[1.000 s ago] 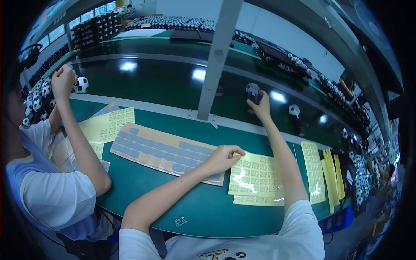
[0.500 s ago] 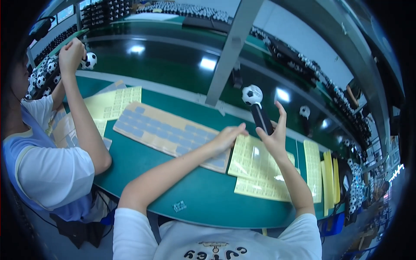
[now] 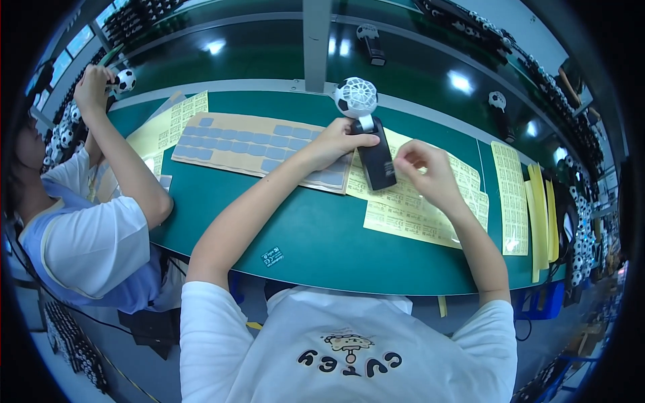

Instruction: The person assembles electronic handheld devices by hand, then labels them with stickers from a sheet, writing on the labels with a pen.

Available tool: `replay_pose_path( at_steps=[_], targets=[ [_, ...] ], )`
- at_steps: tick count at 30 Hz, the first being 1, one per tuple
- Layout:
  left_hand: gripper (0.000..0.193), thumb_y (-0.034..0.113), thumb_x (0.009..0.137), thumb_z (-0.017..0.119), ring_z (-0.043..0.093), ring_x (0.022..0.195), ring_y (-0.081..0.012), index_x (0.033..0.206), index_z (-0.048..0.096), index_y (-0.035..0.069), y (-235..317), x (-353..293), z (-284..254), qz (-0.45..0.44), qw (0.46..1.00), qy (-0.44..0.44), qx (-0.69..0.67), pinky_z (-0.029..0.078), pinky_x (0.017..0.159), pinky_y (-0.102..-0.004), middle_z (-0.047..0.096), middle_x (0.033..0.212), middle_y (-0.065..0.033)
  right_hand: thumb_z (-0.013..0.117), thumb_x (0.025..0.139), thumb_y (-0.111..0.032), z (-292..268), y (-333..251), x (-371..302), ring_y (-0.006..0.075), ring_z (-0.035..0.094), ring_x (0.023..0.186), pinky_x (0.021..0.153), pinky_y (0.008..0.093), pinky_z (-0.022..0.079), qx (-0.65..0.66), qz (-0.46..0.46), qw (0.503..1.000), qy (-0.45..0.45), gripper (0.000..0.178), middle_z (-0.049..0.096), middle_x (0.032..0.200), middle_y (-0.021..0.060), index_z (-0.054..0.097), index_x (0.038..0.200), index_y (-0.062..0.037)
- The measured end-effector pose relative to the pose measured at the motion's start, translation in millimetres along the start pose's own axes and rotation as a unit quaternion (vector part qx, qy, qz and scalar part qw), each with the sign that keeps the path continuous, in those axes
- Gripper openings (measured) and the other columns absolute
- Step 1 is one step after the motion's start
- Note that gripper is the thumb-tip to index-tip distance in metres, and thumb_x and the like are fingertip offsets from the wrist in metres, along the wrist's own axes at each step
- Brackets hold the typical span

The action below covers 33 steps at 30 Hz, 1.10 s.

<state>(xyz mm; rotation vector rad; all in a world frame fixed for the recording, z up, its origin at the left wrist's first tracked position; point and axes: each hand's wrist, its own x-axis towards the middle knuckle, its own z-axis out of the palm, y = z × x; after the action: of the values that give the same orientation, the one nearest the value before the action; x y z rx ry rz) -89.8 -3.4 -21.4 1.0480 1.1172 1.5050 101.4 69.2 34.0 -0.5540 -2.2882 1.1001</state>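
A handheld fan (image 3: pixel 376 160) with a black handle and a soccer-ball head is tilted over the table, its white open grille facing up. My left hand (image 3: pixel 334 142) is closed round the upper handle, thumb across the front. Just right of the handle's lower part, my right hand (image 3: pixel 430 176) has its fingers curled in a pinch; whatever may be between the fingertips is too small to make out. Below both hands lie overlapping yellow label sheets (image 3: pixel 410 218). A tan backing sheet with grey rounded patches (image 3: pixel 245 142) lies left of them, partly under my left forearm.
At the left, a co-worker (image 3: pixel 101 228) holds another ball-headed fan (image 3: pixel 125 80). Beyond the green table (image 3: pixel 322 248) runs a dark green conveyor (image 3: pixel 269 57) carrying fans, with a grey post (image 3: pixel 316 47) at its edge. More yellow sheets (image 3: pixel 509 201) lie right; a small label (image 3: pixel 271 256) lies near the front.
The fan has passed from my right hand to my left, and its head has turned to show the grille. My right hand has come off the handle into a pinch. The view has shifted.
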Motion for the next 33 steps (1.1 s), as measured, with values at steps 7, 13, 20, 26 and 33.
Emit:
replay_pose_path(
  at_steps=[7,13,20,26,33],
  targets=[
    [0.043,0.016,0.077,0.067,0.060,0.088,-0.0203,0.112,0.052,-0.005,-1,2,-1,-0.014,0.999,0.000,0.033,0.049,0.079,-0.0260,0.060,0.103,-0.0166,0.061,0.074,0.001,11,-2,1,0.0106,0.046,0.051,0.049,0.0210,0.039,-0.122,-0.038,0.989,-0.080,0.002,0.058,0.064,0.0048,0.060,0.073,0.0002],
    [0.042,0.018,0.076,0.068,0.060,0.087,-0.0202,0.108,0.054,-0.005,1,1,1,-0.001,0.999,0.010,0.037,0.048,0.079,-0.0268,0.061,0.099,-0.0168,0.062,0.074,0.001,14,0,-4,0.0108,0.044,0.050,0.047,0.0215,0.038,-0.133,-0.039,0.989,-0.052,0.002,0.058,0.063,0.0052,0.061,0.072,0.0006],
    [0.043,0.020,0.076,0.068,0.059,0.087,-0.0206,0.108,0.054,-0.005,3,-2,4,-0.009,0.999,0.028,0.044,0.048,0.080,-0.0278,0.061,0.098,-0.0169,0.063,0.074,0.001,16,2,-6,0.0110,0.044,0.049,0.047,0.0216,0.038,-0.122,-0.050,0.991,-0.041,0.002,0.059,0.063,0.0058,0.061,0.073,0.0009],
    [0.044,0.020,0.076,0.069,0.059,0.088,-0.0210,0.109,0.053,-0.005,5,-2,4,-0.013,0.998,0.029,0.053,0.048,0.080,-0.0284,0.061,0.099,-0.0170,0.063,0.075,0.001,17,2,-7,0.0114,0.045,0.049,0.047,0.0219,0.038,-0.137,-0.046,0.989,-0.038,0.003,0.059,0.064,0.0060,0.061,0.073,0.0004],
    [0.044,0.021,0.076,0.069,0.059,0.087,-0.0210,0.107,0.054,-0.006,-3,1,1,0.000,0.999,0.030,0.043,0.048,0.078,-0.0279,0.061,0.098,-0.0178,0.062,0.075,0.001,17,1,-7,0.0117,0.045,0.050,0.047,0.0223,0.039,-0.151,-0.046,0.987,-0.037,0.003,0.059,0.065,0.0060,0.060,0.074,-0.0004]
  ],
)
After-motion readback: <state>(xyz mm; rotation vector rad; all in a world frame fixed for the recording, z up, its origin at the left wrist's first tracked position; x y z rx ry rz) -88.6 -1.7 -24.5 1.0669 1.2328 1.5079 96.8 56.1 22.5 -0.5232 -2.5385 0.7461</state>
